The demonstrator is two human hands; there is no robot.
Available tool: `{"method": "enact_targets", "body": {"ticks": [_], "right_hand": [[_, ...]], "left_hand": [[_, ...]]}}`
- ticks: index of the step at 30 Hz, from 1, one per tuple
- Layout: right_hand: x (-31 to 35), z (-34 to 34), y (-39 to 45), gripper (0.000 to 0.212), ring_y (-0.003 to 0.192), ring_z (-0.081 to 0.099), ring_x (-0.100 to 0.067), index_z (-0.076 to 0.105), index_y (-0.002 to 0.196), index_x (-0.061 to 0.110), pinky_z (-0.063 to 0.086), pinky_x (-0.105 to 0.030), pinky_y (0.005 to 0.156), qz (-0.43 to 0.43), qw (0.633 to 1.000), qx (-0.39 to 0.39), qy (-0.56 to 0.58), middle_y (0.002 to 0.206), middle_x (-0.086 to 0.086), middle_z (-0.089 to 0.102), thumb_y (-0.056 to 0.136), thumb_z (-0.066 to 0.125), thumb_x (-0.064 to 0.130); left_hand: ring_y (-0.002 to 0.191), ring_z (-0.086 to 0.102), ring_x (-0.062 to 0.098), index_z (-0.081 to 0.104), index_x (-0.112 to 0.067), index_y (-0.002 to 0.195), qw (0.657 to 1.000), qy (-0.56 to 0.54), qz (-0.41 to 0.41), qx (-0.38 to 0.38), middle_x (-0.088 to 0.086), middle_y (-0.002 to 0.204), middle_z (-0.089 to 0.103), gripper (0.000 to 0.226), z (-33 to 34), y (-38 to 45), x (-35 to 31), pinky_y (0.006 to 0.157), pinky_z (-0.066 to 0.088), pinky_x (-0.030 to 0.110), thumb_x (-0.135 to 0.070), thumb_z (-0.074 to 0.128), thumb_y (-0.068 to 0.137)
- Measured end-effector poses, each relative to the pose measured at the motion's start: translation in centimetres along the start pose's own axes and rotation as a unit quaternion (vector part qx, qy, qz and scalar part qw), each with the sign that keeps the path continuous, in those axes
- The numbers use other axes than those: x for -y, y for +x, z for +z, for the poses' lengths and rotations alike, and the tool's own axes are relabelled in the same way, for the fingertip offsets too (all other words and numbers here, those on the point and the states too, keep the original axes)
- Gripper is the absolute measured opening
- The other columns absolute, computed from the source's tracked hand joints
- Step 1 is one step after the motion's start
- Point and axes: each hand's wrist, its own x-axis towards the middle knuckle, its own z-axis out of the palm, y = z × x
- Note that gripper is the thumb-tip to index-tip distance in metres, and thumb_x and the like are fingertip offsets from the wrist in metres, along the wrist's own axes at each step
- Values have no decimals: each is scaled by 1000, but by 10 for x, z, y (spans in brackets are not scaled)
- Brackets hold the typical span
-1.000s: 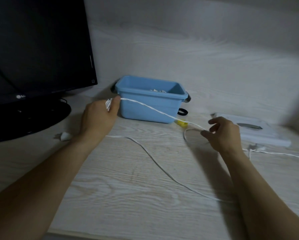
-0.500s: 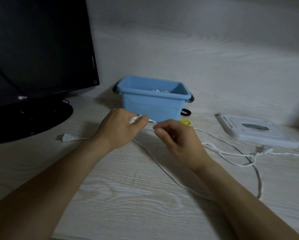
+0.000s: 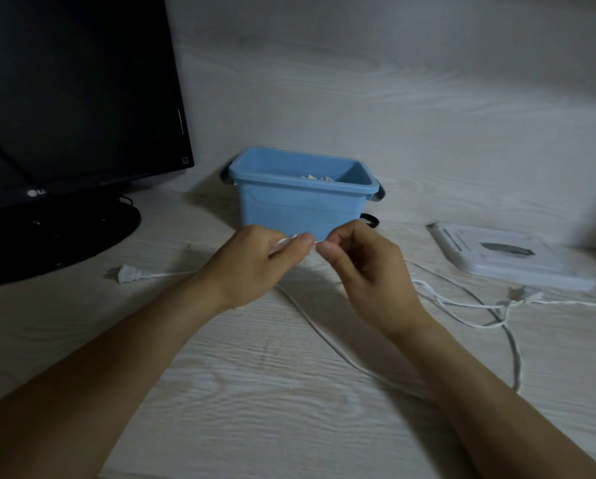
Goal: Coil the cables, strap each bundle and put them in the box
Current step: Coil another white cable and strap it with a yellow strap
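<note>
Since both hands meet mid-frame, left hand (image 3: pixel 255 267) and right hand (image 3: pixel 362 271) each pinching the white cable (image 3: pixel 327 340), I'd guess they're feeding loops, slack trailing lower right across the tabletop (image 3: pixel 255 392), box (image 3: pixel 300 202) just behind.

Right hand (image 3: pixel 365 271), a second ago far right, now meets left hand (image 3: pixel 255 267) before the blue box (image 3: pixel 303 205); white cable (image 3: pixel 462 305), formerly taut, lies slack on the surface (image 3: pixel 255 392).
</note>
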Motion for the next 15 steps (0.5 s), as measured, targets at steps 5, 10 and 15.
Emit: {"method": "enact_targets", "body": {"ticks": [5, 10, 15], "right_hand": [[4, -4, 1, 16, 75, 67, -21, 63, 90, 5, 55, -46, 70, -17, 998, -66, -11, 81, -3, 68, 94, 67, 21], [2, -7, 1, 32, 59, 56, -36, 62, 79, 19, 48, -48, 56, 1, 991, -122, -54, 68, -14, 64, 83, 73, 49], [3, -12, 3, 33, 50, 55, -26, 62, 69, 22, 45, -32, 54, 50, 988, -143, -38, 59, 4, 64, 73, 83, 47]], "left_hand": [[44, 35, 3, 41, -13, 60, 992, -106, -33, 59, -10, 45, 39, 39, -1, -3, -14, 48, 31, 23, -36, 47, 91], [44, 35, 17, 42, -2, 63, 982, -140, -71, 108, 9, 55, 40, 53, -4, -2, -13, 46, 29, 30, -48, 48, 89], [36, 35, 10, 42, -16, 48, 992, -89, -70, 46, -5, 38, 37, 56, -6, -2, -19, 49, 34, 34, -35, 46, 101]]}}
